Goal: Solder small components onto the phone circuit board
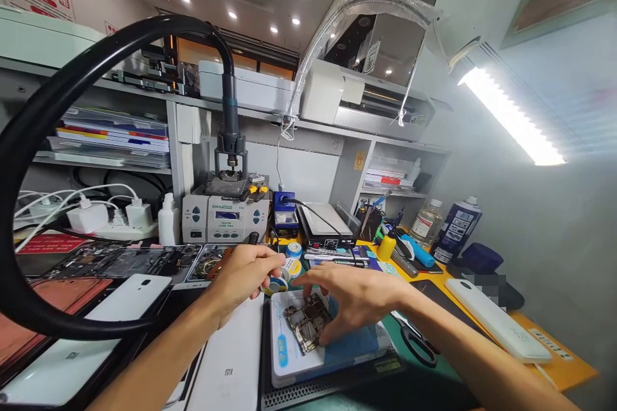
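Observation:
My left hand [248, 273] is closed, its fingers pinched together just beside several small solder spools [276, 286]. Whatever sits between those fingertips, if anything, is hidden. My right hand [359, 295] arches over a phone circuit board [308, 322], thumb at its near right edge and fingertips at the far edge. The board lies on a white and blue box [289, 369], which rests on a black perforated case. Just left of the box is a white phone back cover [231, 359] with a small logo.
A black hose [29, 141] loops across the left side. Behind stand a grey rework station [224, 218], a soldering station [285, 215] and a small hot plate [328, 221]. Scissors [417, 340], a white power bank [499, 321] and bottles are at right. A bright lamp [511, 115] hangs above.

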Tool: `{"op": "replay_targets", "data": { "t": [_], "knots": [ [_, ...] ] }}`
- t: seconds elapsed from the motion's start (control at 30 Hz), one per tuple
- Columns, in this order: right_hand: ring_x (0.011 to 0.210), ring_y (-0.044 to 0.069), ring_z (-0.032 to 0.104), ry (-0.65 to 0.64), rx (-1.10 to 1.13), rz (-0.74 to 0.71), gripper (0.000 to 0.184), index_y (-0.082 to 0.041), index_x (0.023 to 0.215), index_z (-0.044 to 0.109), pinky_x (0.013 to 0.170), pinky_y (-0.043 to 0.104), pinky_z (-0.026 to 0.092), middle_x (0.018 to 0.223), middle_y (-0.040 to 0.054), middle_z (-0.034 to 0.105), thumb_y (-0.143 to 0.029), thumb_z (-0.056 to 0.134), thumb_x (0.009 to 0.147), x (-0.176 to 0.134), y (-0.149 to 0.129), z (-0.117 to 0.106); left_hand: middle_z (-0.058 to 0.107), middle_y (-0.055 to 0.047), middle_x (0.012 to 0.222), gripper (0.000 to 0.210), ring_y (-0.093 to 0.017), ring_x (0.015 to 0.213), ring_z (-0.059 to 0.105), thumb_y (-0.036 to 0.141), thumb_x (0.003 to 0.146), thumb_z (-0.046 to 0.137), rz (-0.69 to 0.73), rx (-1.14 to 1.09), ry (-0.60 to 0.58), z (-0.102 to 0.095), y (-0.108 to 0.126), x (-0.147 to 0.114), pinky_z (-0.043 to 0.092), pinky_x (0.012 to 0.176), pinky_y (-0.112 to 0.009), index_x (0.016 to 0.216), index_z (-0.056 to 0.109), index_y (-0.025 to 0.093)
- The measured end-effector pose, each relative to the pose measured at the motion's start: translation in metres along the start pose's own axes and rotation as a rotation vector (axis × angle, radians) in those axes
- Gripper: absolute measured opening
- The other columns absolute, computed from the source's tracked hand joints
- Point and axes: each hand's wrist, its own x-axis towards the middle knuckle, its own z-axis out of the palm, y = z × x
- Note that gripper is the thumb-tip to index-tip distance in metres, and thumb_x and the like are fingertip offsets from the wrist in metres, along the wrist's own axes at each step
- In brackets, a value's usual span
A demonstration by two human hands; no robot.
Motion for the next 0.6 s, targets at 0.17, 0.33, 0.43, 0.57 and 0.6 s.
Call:
{"op": "replay_targets", "data": {
  "t": [0.17,0.33,0.43,0.57,0.6],
  "knots": [
    [0.102,0.026,0.063,0.053,0.061,0.026,0.081,-0.029,0.143,0.053,0.085,0.033,0.046,0.116,0.007,0.069,-0.032,0.084,0.068,-0.002,-0.001,0.007,0.067,-0.007,0.109,0.031,-0.018,0.089,0.067,0.038,0.095,0.059,0.005,-0.018,-0.02,0.003,-0.001,-0.001,0.058,0.077,-0.036,0.116,0.062,0.015],
    [0.096,0.024,0.062,0.139,0.204,0.056,0.079,-0.024,0.14,0.056,0.079,0.033,0.047,0.116,0.0063,0.069,-0.047,0.082,0.069,-0.003,0.022,0.0,0.064,0.0,0.083,0.023,-0.009,0.062,0.058,0.036,0.095,0.06,0.017,-0.058,-0.024,0.008,0.0,-0.004,0.049,0.054,-0.022,0.099,0.064,0.013],
    [0.082,0.02,0.061,0.246,0.341,0.106,0.052,-0.017,0.125,0.066,0.068,0.029,0.046,0.102,0.0065,0.071,-0.048,0.069,0.084,-0.004,0.046,-0.002,0.058,0.002,0.069,0.027,-0.007,0.054,0.047,0.04,0.089,0.064,0.035,-0.096,-0.017,0.013,0.003,-0.007,0.032,0.043,-0.018,0.088,0.068,0.013],
    [0.069,0.015,0.056,0.3,0.545,0.119,0.035,-0.012,0.094,0.074,0.062,0.027,0.043,0.081,0.0051,0.069,-0.043,0.059,0.092,0.005,0.065,0.014,0.051,0.003,0.06,0.038,-0.009,0.053,0.04,0.051,0.081,0.068,0.025,-0.115,-0.009,0.021,0.005,-0.01,0.027,0.043,-0.019,0.084,0.072,0.014],
    [0.066,0.014,0.054,0.308,0.587,0.116,0.034,-0.012,0.09,0.075,0.061,0.026,0.042,0.077,0.0041,0.068,-0.042,0.059,0.092,0.008,0.066,0.02,0.05,0.003,0.058,0.04,-0.009,0.052,0.039,0.054,0.08,0.067,0.018,-0.113,-0.007,0.023,0.004,-0.01,0.027,0.043,-0.02,0.084,0.072,0.014]
  ]
}}
